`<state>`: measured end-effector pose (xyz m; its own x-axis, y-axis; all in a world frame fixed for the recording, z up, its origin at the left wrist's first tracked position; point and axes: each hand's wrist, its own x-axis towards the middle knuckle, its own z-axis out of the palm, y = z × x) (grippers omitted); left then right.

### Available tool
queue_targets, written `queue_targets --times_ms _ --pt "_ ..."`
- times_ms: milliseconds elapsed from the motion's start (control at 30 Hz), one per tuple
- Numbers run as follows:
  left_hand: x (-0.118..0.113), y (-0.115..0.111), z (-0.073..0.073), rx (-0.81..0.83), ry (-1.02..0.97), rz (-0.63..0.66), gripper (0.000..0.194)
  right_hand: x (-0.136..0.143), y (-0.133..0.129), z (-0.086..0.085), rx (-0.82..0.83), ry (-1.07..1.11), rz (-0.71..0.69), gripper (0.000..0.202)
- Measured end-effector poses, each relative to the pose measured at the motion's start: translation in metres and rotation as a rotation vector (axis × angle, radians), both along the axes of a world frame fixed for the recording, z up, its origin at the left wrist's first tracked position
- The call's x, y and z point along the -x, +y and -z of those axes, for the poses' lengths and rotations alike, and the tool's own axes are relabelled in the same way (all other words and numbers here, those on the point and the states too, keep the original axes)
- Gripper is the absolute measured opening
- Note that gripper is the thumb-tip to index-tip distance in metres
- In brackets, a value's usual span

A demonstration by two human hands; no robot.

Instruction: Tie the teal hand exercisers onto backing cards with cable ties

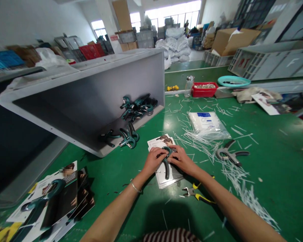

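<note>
Green table [280, 151], white room [40, 23]: one grey clamp [231, 156], one cutter [202, 198]; left hand [153, 160] and right hand [181, 160] grip one teal clamp [167, 170].

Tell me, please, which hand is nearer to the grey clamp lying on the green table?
The right hand. It is to the left of the grey clamp, apart from it; the left hand is farther left, beyond the right one.
</note>
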<state>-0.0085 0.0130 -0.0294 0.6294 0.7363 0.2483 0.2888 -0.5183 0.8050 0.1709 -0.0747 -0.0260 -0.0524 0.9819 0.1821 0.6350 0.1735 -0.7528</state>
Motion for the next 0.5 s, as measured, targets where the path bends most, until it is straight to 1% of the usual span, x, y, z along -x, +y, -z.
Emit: queue_targets --times_ms 133,300,500 --pt "0.0016 -0.0011 0.0005 0.001 -0.025 0.007 0.012 -0.0003 0.0015 0.0018 0.01 -0.007 -0.003 0.016" --pt "0.0023 -0.0013 0.0044 0.025 -0.025 -0.017 0.012 -0.0006 0.002 0.0025 0.008 -0.029 -0.016 0.015" --pt "0.0033 -0.0024 0.0065 0.007 -0.063 -0.007 0.012 -0.0002 0.0026 0.0034 -0.012 -0.037 -0.014 0.014"
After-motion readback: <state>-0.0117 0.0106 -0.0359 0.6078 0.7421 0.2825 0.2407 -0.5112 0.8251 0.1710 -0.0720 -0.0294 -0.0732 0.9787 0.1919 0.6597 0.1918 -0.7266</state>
